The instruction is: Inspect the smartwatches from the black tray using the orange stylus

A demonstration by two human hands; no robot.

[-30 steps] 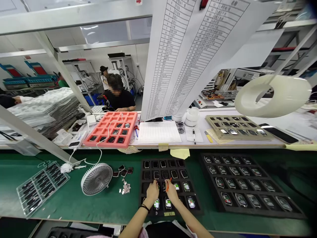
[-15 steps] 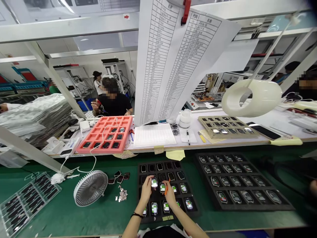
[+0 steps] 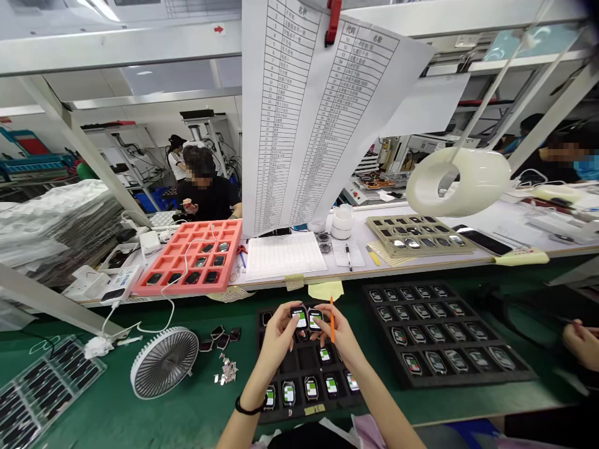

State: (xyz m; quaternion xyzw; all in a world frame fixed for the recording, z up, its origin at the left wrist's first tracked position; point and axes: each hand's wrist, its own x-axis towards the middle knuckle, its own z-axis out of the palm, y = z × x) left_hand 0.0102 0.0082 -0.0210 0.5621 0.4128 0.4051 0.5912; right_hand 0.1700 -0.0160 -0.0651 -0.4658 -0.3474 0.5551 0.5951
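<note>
My left hand (image 3: 278, 337) and my right hand (image 3: 340, 333) hold two smartwatches up side by side. The left hand grips one watch (image 3: 300, 318), and the right hand grips the other (image 3: 316, 319). Both screens show a lit green and white display. An orange pen (image 3: 332, 319) stands upright in my right hand. Beneath my hands lies a black foam tray (image 3: 302, 363), with several watches in its near row. Its far slots are partly hidden by my hands. A second black foam tray (image 3: 449, 330) with several watches lies to the right.
A small white fan (image 3: 163, 362) and loose metal pieces (image 3: 228, 371) lie left of the tray. A clear tray of dark parts (image 3: 42, 386) sits at far left. A pink tray (image 3: 187, 259) and paper sheets stand on the raised shelf. A co-worker's hand (image 3: 580, 343) shows at right.
Both hands have risen toward the tray's far end, now holding two watches up together. The view has swung, so the whole bench sits further left in the picture.
</note>
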